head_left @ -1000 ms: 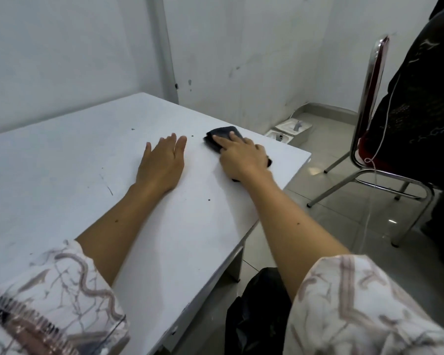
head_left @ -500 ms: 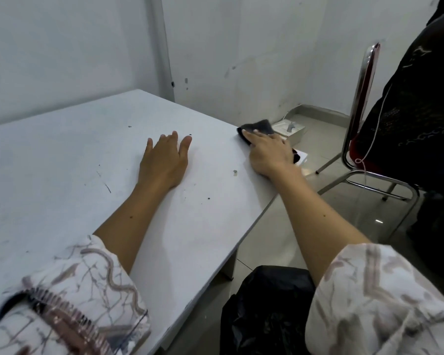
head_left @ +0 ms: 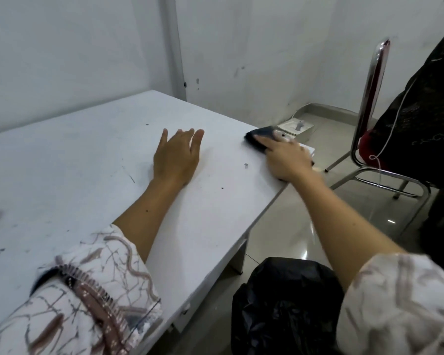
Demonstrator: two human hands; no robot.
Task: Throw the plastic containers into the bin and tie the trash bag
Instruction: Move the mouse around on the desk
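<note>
Hands are two on the white counter [head_left: 69, 160]. The left hand [head_left: 176, 156] lies flat with straight fingers, holding nothing, well apart from any edge. The right hand [head_left: 286, 160] presses with straight fingers on one dark cloth [head_left: 260, 138] at the counter's far right corner, just by the edge. One black trash bag [head_left: 285, 308] stands on the floor under the right forearm, beside the counter's right edge. One chair [head_left: 369, 111] stands further right, open floor between it and the counter.

Two hands [head_left: 176, 157] [head_left: 289, 160], one cloth [head_left: 259, 139], one trash bag [head_left: 285, 308], one chair [head_left: 369, 103].
</note>
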